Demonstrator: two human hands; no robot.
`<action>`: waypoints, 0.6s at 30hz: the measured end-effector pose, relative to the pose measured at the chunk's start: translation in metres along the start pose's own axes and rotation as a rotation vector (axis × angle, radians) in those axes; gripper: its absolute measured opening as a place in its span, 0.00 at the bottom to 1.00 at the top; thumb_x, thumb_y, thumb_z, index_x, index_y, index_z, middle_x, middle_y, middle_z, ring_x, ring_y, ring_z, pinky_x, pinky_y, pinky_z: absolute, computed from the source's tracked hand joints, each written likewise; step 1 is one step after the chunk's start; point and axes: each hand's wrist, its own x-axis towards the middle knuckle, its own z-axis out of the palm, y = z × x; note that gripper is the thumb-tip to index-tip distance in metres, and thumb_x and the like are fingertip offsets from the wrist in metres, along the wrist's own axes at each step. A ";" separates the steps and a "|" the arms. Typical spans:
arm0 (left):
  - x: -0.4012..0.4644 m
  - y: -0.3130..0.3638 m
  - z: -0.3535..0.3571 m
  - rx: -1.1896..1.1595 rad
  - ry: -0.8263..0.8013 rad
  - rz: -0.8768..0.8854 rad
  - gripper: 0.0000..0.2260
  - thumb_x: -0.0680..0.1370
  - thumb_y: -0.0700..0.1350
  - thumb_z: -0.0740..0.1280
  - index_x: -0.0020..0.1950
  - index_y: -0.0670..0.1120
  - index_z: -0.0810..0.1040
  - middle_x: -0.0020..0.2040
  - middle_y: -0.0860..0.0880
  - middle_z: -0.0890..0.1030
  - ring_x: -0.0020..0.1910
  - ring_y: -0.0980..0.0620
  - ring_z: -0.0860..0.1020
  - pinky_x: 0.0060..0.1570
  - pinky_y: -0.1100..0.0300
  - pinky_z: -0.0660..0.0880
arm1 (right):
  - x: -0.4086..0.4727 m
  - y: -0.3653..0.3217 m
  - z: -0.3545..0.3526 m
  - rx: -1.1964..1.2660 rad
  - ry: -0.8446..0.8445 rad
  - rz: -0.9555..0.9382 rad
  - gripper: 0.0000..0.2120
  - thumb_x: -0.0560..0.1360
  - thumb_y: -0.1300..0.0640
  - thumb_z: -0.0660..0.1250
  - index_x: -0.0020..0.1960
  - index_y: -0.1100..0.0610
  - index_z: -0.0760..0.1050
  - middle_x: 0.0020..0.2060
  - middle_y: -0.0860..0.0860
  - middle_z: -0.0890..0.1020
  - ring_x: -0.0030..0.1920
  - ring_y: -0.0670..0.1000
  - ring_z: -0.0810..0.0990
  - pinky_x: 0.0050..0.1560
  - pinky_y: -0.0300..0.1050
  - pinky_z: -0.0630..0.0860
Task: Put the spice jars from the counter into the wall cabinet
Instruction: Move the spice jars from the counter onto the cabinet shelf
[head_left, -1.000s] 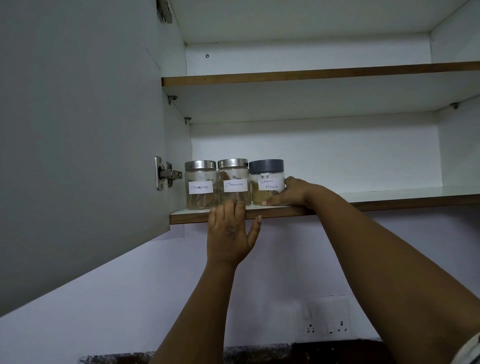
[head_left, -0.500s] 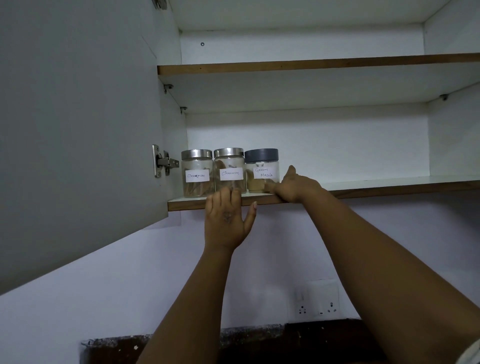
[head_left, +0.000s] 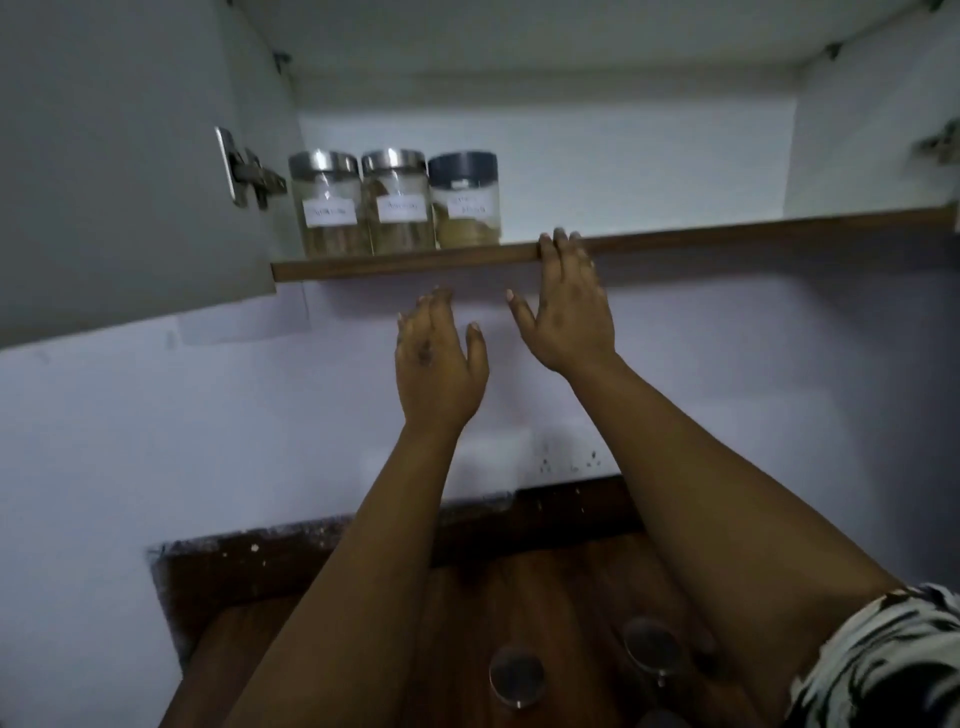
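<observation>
Two spice jars remain low on the wooden table: a round lid (head_left: 517, 676) near the bottom middle of the view and a second lid (head_left: 653, 649) just to its right, both seen from above, so their long axes stand upright and point roughly toward the camera. Both are blurred, and their contents cannot be read.

They lie well below and nearer the body than either grip. The right forearm passes just beside the second lid, so the right hand (head_left: 566, 317) looks the nearer one for that jar, while the first lid lies between the two forearms. The coming reach, as I judge it, is downward and back toward the body, ending in a grasp around an upright jar from above or from the side.

The right hand holds nothing; its fingers are straight, and their tips rest on the front edge of the cabinet shelf (head_left: 727, 234). The left hand (head_left: 439, 364) is also empty, fingers loosely spread, hanging in the air just below the shelf edge and touching nothing.

Up on that shelf three jars stand side by side against the hinged left wall: two with steel lids (head_left: 324, 202) (head_left: 397, 200) and one with a dark lid (head_left: 465, 200), each wearing a white label. The dark-lidded jar is near the right fingertips but apart from them. The shelf space to its right is free.
</observation>
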 end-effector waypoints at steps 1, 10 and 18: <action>-0.017 0.001 0.002 -0.014 -0.035 0.000 0.18 0.79 0.45 0.61 0.67 0.39 0.73 0.63 0.43 0.78 0.63 0.43 0.75 0.72 0.47 0.62 | -0.015 0.002 0.002 0.014 -0.001 0.017 0.35 0.79 0.41 0.57 0.78 0.61 0.54 0.77 0.57 0.57 0.78 0.56 0.53 0.76 0.52 0.53; -0.213 -0.031 0.002 -0.023 -0.459 -0.350 0.19 0.76 0.47 0.69 0.62 0.38 0.74 0.55 0.41 0.77 0.55 0.41 0.75 0.53 0.51 0.72 | -0.199 0.048 0.045 0.030 -0.465 0.308 0.34 0.79 0.42 0.59 0.75 0.63 0.58 0.76 0.61 0.58 0.77 0.58 0.55 0.76 0.53 0.55; -0.357 -0.048 -0.018 -0.057 -1.054 -1.050 0.36 0.75 0.56 0.70 0.74 0.38 0.61 0.71 0.39 0.68 0.71 0.39 0.67 0.66 0.44 0.69 | -0.380 0.045 0.077 -0.110 -0.964 0.326 0.36 0.78 0.41 0.60 0.74 0.65 0.57 0.75 0.64 0.59 0.74 0.61 0.60 0.73 0.52 0.59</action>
